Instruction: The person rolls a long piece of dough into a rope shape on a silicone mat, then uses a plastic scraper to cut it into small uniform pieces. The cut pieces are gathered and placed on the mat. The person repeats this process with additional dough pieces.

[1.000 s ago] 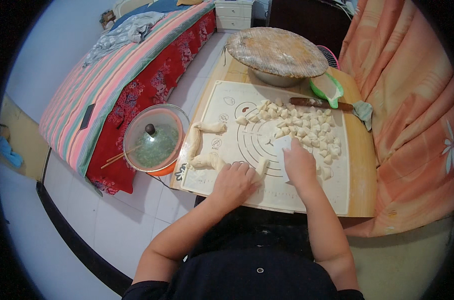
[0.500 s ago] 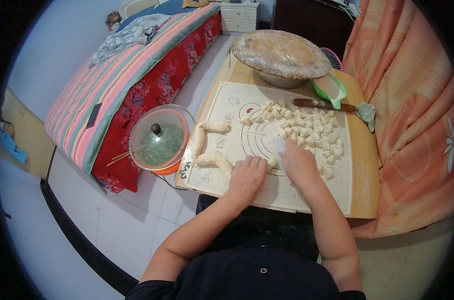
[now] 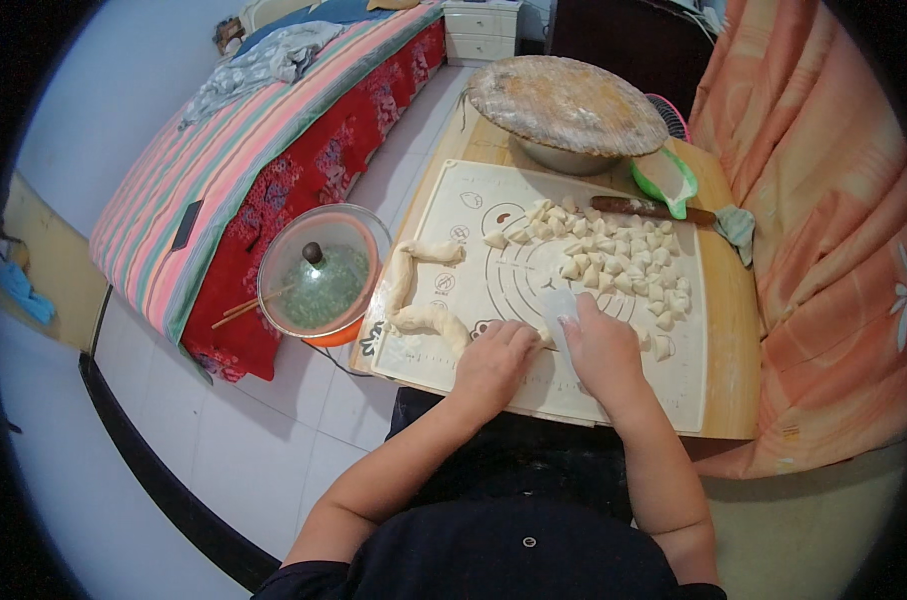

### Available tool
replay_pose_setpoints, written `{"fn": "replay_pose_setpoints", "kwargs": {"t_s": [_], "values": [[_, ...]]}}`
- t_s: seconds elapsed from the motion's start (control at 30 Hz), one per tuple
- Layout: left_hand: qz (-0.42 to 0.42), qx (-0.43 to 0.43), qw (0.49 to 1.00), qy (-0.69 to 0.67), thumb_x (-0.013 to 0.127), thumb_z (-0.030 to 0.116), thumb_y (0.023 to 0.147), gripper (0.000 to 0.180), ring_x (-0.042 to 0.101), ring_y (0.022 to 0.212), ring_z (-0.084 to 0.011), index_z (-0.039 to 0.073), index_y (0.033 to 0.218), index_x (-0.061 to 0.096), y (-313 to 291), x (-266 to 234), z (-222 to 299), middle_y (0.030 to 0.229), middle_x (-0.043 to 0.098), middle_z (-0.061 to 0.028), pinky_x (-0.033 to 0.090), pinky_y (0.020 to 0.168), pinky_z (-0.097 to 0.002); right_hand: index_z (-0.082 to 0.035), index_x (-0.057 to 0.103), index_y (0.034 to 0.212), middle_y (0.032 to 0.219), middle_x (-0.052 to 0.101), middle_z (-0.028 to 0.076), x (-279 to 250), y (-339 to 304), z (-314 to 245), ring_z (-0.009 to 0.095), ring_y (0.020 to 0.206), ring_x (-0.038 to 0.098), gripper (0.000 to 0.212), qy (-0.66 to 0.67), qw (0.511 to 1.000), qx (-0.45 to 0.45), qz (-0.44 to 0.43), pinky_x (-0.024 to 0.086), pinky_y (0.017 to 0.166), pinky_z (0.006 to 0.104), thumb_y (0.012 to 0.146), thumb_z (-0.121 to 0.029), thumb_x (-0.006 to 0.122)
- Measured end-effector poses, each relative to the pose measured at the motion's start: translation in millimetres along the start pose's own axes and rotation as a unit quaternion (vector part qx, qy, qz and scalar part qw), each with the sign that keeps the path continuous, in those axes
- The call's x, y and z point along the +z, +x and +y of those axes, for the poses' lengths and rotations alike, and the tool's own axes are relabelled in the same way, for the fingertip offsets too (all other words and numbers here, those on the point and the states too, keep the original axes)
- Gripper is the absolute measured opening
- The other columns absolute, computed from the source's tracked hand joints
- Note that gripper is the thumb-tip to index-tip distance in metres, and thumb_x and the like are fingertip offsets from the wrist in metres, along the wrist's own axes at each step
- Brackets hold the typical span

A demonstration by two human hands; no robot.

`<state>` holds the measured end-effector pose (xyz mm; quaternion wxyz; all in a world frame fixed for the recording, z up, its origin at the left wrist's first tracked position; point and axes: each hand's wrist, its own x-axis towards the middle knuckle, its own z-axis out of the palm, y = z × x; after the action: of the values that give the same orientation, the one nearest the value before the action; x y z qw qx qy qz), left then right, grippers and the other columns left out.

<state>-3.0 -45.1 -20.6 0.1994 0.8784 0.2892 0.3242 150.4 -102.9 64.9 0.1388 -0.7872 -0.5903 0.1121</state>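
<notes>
A long, floury dough rope bends across the left of the pale printed pastry mat and runs under my left hand. The fingers of that hand curl over its end, and a short stub of dough shows just past them. My right hand grips a whitish, translucent dough scraper, held tilted beside that stub. Whether the scraper's lower edge touches the dough is hidden by the hand. Many small cut dough pieces lie scattered beyond and right of my right hand.
Behind the mat, a round floury woven tray covers a bowl. A rolling pin, green scoop and cloth lie right of it. Left of the table stands a glass-lidded pot with chopsticks. An orange curtain hangs right.
My right hand and the scraper have drawn back from the cut pieces toward the dough end at my left hand. The left hand stays on the rope, nearly unmoved.
</notes>
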Motion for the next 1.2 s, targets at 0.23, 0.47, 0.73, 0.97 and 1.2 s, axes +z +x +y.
{"fn": "replay_pose_setpoints", "kwargs": {"t_s": [0.23, 0.47, 0.73, 0.97, 1.2], "values": [[-0.001, 0.026, 0.999, 0.023, 0.069, 0.010, 0.080, 0.020, 0.060, 0.092, -0.0290, 0.008, 0.097, 0.059, -3.8, 6.7, -5.3, 0.099, 0.063, -0.0084, 0.049, 0.081, -0.0394, 0.000, 0.050, 0.100, 0.080, 0.067, 0.024, 32.6, 16.9, -7.7, 0.044, 0.079, 0.066, 0.020, -0.024, 0.999, -0.016, -0.019, 0.051, 0.074, 0.0524, 0.093, -0.018, 0.052], [-0.015, -0.026, 0.998, 0.064, 0.072, 0.015, 0.077, 0.033, 0.060, 0.094, -0.0284, 0.007, 0.106, 0.059, 0.9, -14.4, -3.2, 0.100, 0.063, -0.0090, 0.045, 0.084, -0.0413, -0.001, 0.050, 0.102, 0.081, 0.067, 0.024, 28.5, 39.5, 7.5, 0.045, 0.080, 0.065, 0.023, 0.045, 0.995, 0.052, 0.068, 0.050, 0.073, 0.0530, 0.094, -0.022, 0.053], [0.032, -0.026, 0.998, 0.044, 0.071, 0.017, 0.080, 0.019, 0.062, 0.085, -0.0256, 0.010, 0.095, 0.061, 4.9, -8.0, -21.5, 0.084, 0.064, -0.0055, 0.043, 0.082, -0.0399, -0.002, 0.050, 0.102, 0.078, 0.066, 0.024, 8.1, 18.0, -13.6, 0.045, 0.077, 0.065, 0.024, 0.040, 0.999, 0.007, 0.012, 0.050, 0.072, 0.0536, 0.095, -0.024, 0.054], [0.024, -0.021, 0.998, 0.054, 0.071, 0.018, 0.080, 0.023, 0.061, 0.087, -0.0277, 0.009, 0.097, 0.059, 3.9, -7.0, -23.8, 0.089, 0.063, -0.0080, 0.044, 0.083, -0.0408, -0.001, 0.049, 0.101, 0.078, 0.067, 0.024, 41.6, 34.4, -22.2, 0.044, 0.078, 0.066, 0.020, -0.005, 0.999, -0.031, -0.025, 0.051, 0.073, 0.0527, 0.095, -0.020, 0.053], [-0.068, 0.024, 0.987, 0.141, 0.072, 0.024, 0.079, 0.033, 0.058, 0.096, -0.0285, 0.008, 0.103, 0.058, -11.7, -37.8, -14.4, 0.102, 0.059, -0.0091, 0.046, 0.084, -0.0401, 0.000, 0.049, 0.103, 0.078, 0.067, 0.025, 37.6, 47.3, -3.7, 0.044, 0.078, 0.066, 0.023, 0.007, 0.999, 0.039, 0.030, 0.051, 0.073, 0.0525, 0.094, -0.020, 0.053]]}}
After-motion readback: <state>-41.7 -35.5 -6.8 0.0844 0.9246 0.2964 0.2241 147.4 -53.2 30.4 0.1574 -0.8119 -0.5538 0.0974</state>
